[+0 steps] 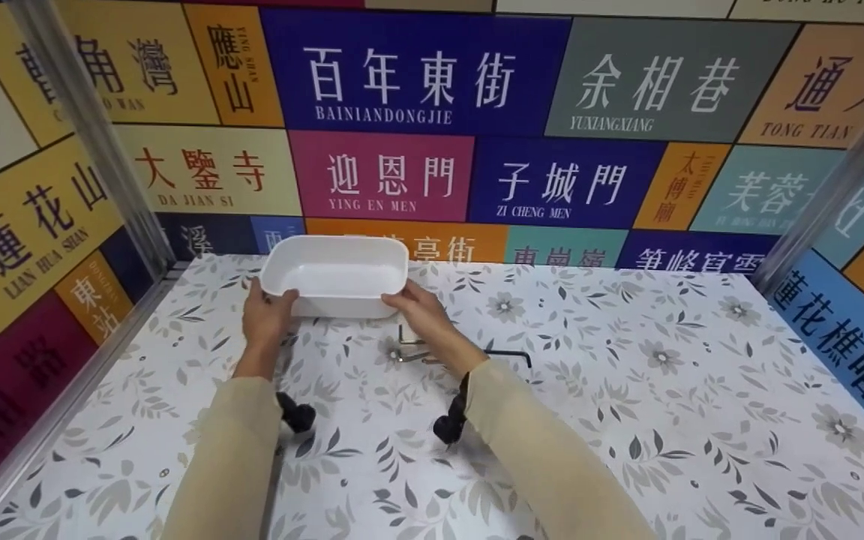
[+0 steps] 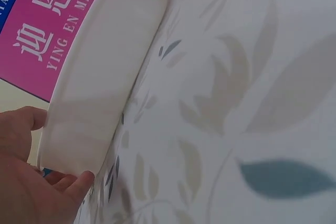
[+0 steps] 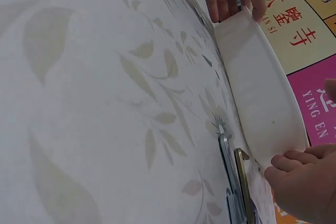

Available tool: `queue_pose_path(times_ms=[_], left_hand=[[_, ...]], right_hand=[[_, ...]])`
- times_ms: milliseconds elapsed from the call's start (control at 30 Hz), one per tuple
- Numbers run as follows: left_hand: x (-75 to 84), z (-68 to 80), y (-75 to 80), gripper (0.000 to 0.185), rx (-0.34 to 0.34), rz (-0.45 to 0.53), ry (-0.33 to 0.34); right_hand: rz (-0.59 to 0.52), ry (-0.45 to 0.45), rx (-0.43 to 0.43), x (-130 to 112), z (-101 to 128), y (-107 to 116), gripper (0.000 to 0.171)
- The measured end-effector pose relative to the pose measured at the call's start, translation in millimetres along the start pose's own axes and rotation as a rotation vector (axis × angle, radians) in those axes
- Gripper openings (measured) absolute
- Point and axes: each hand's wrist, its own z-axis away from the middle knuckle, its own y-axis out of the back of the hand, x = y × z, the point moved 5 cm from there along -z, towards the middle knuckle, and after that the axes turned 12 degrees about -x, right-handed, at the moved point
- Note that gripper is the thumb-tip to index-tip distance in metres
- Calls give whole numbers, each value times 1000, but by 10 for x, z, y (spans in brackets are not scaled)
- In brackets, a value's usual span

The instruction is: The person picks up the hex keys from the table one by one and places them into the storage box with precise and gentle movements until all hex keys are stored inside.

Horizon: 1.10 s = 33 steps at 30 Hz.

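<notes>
A white rectangular plastic container (image 1: 346,306) with rounded corners is held by both hands at the far side of the table, its inside bare. My left hand (image 1: 267,321) grips the left end, thumb over the near rim. The right end is gripped by my right hand (image 1: 426,311), its thumb also at the rim. In the right wrist view, the fingers (image 3: 286,162) wrap the end wall, and the container's bottom edge is close over the tablecloth. Near the right forearm lie a small L-shaped hex key (image 1: 402,336) and a silver metal tool (image 3: 227,158), partly hidden by the arm in the head view.
A black L-shaped hex key (image 1: 511,353) lies right of the right wrist. Floral cloth (image 1: 664,420) covers the table. Behind it stands a wall of coloured sign panels (image 1: 383,176), with metal posts (image 1: 113,142) at the corners. Black wrist cameras (image 1: 298,417) hang below both sleeves.
</notes>
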Motion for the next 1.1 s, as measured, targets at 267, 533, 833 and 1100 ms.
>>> queue_pose_path(times_ms=[267, 533, 833, 1100], left_hand=[[49, 28, -242, 82, -21, 78, -18], [123, 126, -517, 82, -57, 91, -49], [203, 185, -879, 85, -127, 159, -27], [234, 231, -1121, 78, -207, 253, -40]], right_hand=[[-26, -17, -1, 52, 123, 209, 69], [-32, -50, 66, 119, 261, 488, 72], [-43, -61, 149, 188, 426, 839, 69], [-69, -126, 134, 260, 541, 1093, 69]])
